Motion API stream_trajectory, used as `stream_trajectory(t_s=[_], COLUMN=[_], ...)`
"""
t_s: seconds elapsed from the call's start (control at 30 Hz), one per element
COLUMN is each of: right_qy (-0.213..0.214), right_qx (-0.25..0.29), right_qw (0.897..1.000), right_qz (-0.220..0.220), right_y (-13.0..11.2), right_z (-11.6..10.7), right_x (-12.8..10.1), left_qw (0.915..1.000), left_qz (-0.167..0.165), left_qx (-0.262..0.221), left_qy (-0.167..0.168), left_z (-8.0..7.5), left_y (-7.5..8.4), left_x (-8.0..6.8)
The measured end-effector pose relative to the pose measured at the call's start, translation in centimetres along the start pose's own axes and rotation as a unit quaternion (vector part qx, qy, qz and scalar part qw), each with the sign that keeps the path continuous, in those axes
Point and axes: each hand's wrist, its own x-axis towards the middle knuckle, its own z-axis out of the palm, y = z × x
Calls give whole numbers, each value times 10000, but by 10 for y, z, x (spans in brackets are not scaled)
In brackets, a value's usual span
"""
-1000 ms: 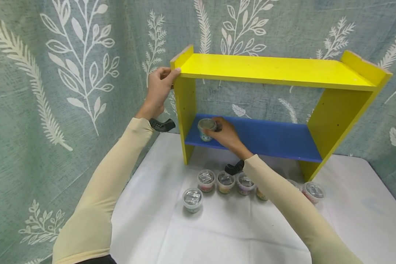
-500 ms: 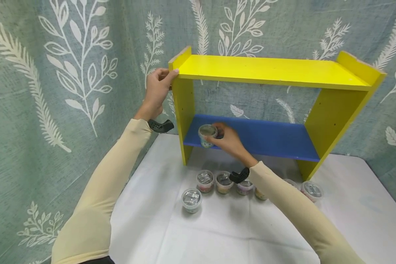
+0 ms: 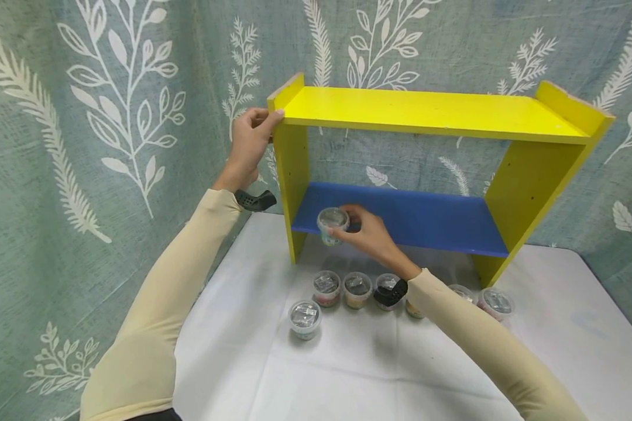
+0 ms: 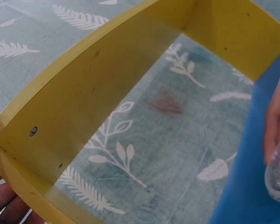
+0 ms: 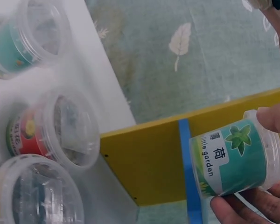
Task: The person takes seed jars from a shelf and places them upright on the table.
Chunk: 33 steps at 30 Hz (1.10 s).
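Note:
A small lidded plastic tub [image 3: 333, 225] is held by my right hand [image 3: 371, 235], thumb on the near side and fingers round the far side. It overlaps the front edge of the blue board in the head view. Its teal label [image 5: 235, 158] reads "little garden" and has a green leaf on it, in the right wrist view. My left hand [image 3: 251, 139] grips the top of the left side panel of a yellow shelf unit [image 3: 426, 108], thumb on its front edge. The blue board [image 3: 437, 219] is the shelf unit's lower level.
Below the blue board, several similar tubs stand in a row on the white cloth, from a red-labelled tub [image 3: 326, 287] to a tub at the right [image 3: 497, 303]. A single tub [image 3: 305, 318] stands nearer the front. A leaf-patterned green curtain [image 3: 200, 70] hangs behind and at left.
My right hand has drawn the tub forward and down, from over the blue board to its front edge. The left hand keeps its grip on the side panel.

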Motion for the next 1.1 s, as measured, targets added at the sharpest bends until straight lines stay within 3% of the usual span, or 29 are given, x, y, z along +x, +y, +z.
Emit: stream_trajectory(t_s=[0.4,0.67,1.1], right_qy=[-175,-317,-527], right_qx=[-109,285,286], right_qw=[9998,9991,9982], right_qz=[37,34,-13], right_y=[-3,-6,-3], right_z=[-4,0,0], right_x=[-23,-38,-59], left_qw=[9999,9999,9999], left_qz=[49,39,116], left_qx=[-152,-105,-88], left_qy=[6,-29,-14], left_z=[1,1,0], left_y=[1,1,0], left_x=[-1,-2,-1])
